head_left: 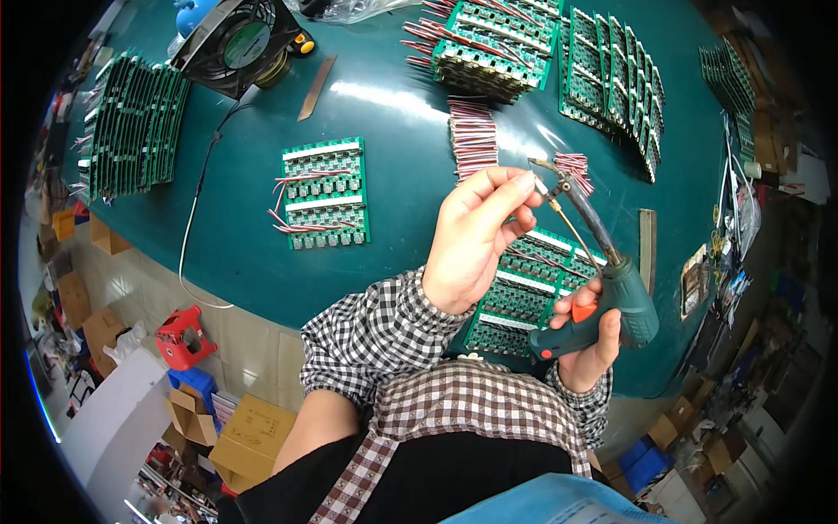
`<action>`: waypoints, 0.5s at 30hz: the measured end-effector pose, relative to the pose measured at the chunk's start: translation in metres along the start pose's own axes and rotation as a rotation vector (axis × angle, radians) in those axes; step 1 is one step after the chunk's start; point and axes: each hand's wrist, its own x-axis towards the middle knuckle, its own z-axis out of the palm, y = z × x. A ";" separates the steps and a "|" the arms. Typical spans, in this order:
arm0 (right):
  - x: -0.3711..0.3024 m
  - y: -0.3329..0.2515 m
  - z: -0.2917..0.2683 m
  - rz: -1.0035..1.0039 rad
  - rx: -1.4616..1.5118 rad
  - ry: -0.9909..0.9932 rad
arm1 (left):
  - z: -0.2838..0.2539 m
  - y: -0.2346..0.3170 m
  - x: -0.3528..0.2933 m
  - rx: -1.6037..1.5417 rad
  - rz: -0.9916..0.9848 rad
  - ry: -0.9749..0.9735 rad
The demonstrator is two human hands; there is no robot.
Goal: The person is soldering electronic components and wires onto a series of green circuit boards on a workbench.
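My right hand (587, 342) is wrapped around the handle of a dark green soldering gun (630, 301) with an orange trigger. Its metal barrel and a thin feed tube (572, 225) slant up and left, ending in a bent tip. At that end my left hand (478, 229) is closed, thumb and forefinger pinching the tube's tip; anything finer between them is too small to make out. Below both hands lies a green circuit board panel (515, 301) with wires on it, partly covered by my left hand. Short red, white and black wires (572, 166) lie just beyond the tip.
Another wired board panel (325, 205) lies to the left. Stacked boards stand at the far left (135, 127), back (484, 74) and back right (611, 79). A bundle of wires (473, 140) sits mid-table. A black fan (244, 48) trails a cable (201, 188) over the front edge.
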 end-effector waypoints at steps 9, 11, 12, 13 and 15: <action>0.001 -0.008 -0.024 -0.147 0.056 0.084 | -0.005 -0.011 0.003 0.103 0.056 0.060; -0.002 -0.029 -0.048 -0.234 0.006 0.121 | -0.018 -0.011 0.007 0.520 0.310 0.042; -0.006 -0.046 -0.060 -0.262 -0.050 0.199 | -0.029 -0.006 0.010 0.730 0.414 0.017; -0.009 -0.061 -0.076 -0.301 -0.068 0.215 | -0.041 0.003 0.015 0.966 0.543 0.051; -0.027 -0.099 -0.108 -0.375 -0.107 0.297 | -0.039 0.020 0.020 1.408 0.742 0.136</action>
